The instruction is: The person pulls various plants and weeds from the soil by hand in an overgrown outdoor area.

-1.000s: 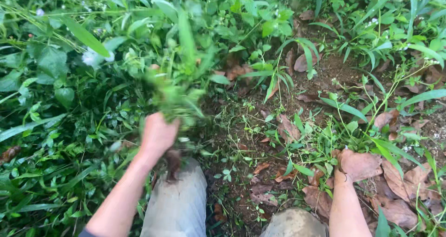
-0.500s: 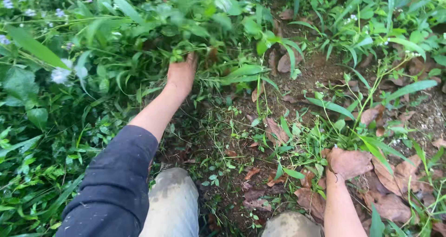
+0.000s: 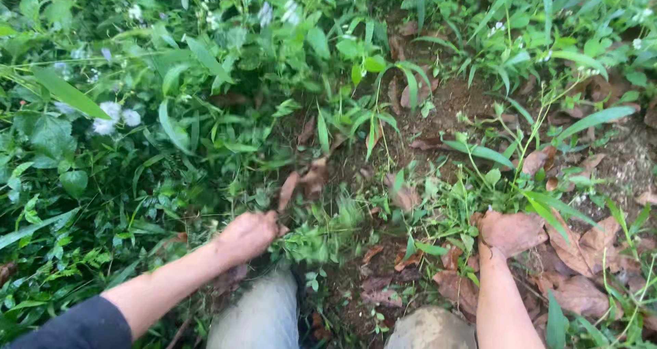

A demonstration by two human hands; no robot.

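My left hand [image 3: 246, 235] is closed in a fist low in the undergrowth, just ahead of my left knee [image 3: 259, 316]. It grips a blurred clump of small green weeds [image 3: 321, 238] that spreads to its right over bare soil. My right forearm [image 3: 501, 298] reaches forward beside my right knee [image 3: 430, 329]. Its hand is hidden under a large dry brown leaf [image 3: 513, 231] and the weeds around it, so I cannot see its fingers.
Dense leafy plants with small white flowers [image 3: 113, 115] fill the left and far side. A patch of dark soil [image 3: 452, 102] with grass blades lies ahead. Several dry brown leaves [image 3: 582, 294] lie at the right.
My left hand has drawn back from the far greenery toward my knee, now lower and closed on weeds. The right arm has stayed in place.
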